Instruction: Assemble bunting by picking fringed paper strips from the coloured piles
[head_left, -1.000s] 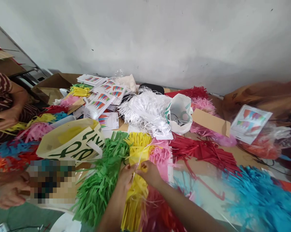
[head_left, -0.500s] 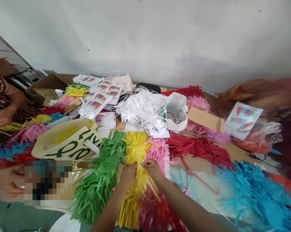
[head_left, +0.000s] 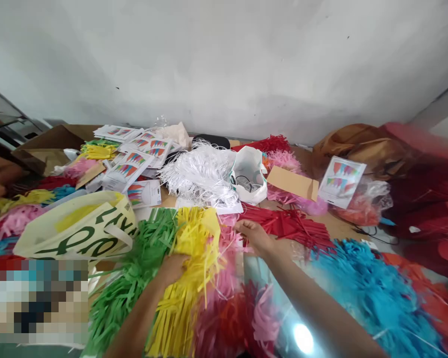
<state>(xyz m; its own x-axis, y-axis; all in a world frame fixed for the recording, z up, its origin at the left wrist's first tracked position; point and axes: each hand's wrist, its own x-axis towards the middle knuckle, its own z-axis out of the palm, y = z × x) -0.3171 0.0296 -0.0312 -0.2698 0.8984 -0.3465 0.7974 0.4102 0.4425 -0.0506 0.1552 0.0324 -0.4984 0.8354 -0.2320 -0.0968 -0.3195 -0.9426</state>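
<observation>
- Head view: the left hand (head_left: pixel 175 268) lay against the left side of the yellow fringe (head_left: pixel 199 248); whether its fingers had closed on any strips could not be told
- The right hand (head_left: pixel 256 236) was raised over the pink fringe (head_left: pixel 227 268), thumb and fingertips drawn together; whether a thin strand ran between them was too small to tell
- The yellow fringe lay lengthwise in front of the person, between the green fringe (head_left: pixel 134 283) and the pink one
- It looked light, limp and papery, more likely to crease or tear than to slip, with loose strips apt to tangle with their neighbours
- The plain, uncut-looking yellow patch (head_left: pixel 211 222) near its far end seemed the best place for a hold; a gentle pinch there would have spared the single strips
- Farther out, red fringe (head_left: pixel 298 226) and blue fringe (head_left: pixel 373 288) lay to the right, and a cream bag (head_left: pixel 75 223) to the left
- Behind stood a white bag (head_left: pixel 252 184) beside a heap of white strands (head_left: pixel 201 174)
</observation>
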